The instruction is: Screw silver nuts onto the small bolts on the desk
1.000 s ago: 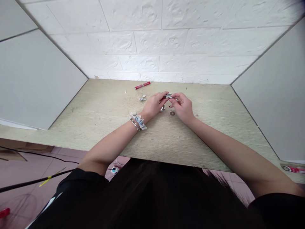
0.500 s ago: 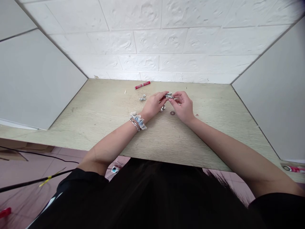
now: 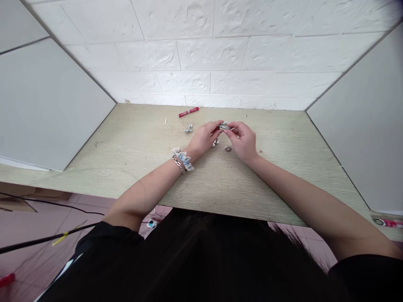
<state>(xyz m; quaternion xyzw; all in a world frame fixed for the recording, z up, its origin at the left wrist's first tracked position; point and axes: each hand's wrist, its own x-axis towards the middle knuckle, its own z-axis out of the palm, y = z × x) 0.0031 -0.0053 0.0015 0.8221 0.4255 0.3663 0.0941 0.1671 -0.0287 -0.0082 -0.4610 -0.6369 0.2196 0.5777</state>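
Between the fingertips of both hands is a small silvery metal piece, perhaps with a bolt in it; its exact kind is too small to make out. My left hand pinches its left end, a scrunchie and chain bracelet on the wrist. My right hand pinches the right end with thumb and forefinger. Just below them on the table lies a round flat washer. Partly hidden beside the left fingers are small metal parts. Left of that hand rest a bolt and a nut.
A red marker-like tube lies near the white brick-patterned wall. Grey panels flank the wooden table on both sides. Another red object is at the far right edge. Cables run at the lower left.
My right hand has shifted very slightly right, and the metal piece has turned a little between the fingers. The left hand and the loose parts stay where they were.
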